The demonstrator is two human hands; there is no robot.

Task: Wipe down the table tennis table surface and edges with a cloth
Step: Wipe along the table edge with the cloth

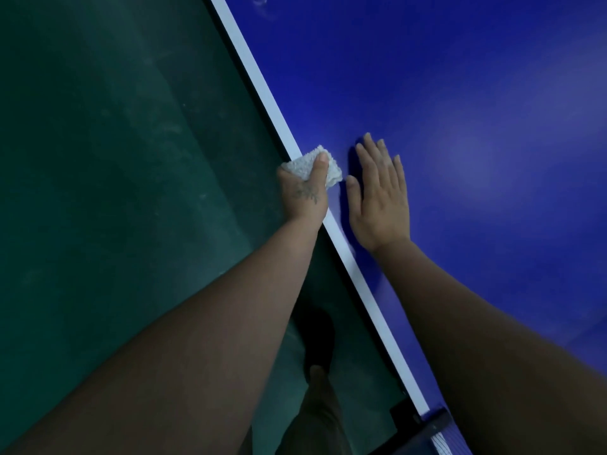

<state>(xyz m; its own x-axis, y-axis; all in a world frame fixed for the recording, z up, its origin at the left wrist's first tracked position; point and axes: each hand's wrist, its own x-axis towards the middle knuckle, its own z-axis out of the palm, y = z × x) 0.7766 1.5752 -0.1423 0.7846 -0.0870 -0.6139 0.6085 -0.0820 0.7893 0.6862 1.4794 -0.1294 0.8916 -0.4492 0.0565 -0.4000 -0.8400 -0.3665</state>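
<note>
The blue table tennis table (443, 93) fills the right of the head view, its white edge line (262, 93) running diagonally from top centre to bottom right. My left hand (303, 195) grips a small white textured cloth (331, 174) over the table's edge, thumb on top and fingers wrapped below the rim, out of sight. My right hand (381, 198) lies flat on the blue surface just right of the cloth, fingers straight and slightly spread.
A dark green floor (115, 159) lies left of the table. My leg and dark shoe (320, 343) stand beside the edge. The net post clamp (427, 421) and a strip of the net sit at the bottom right. A faint smudge (261, 1) marks the far surface.
</note>
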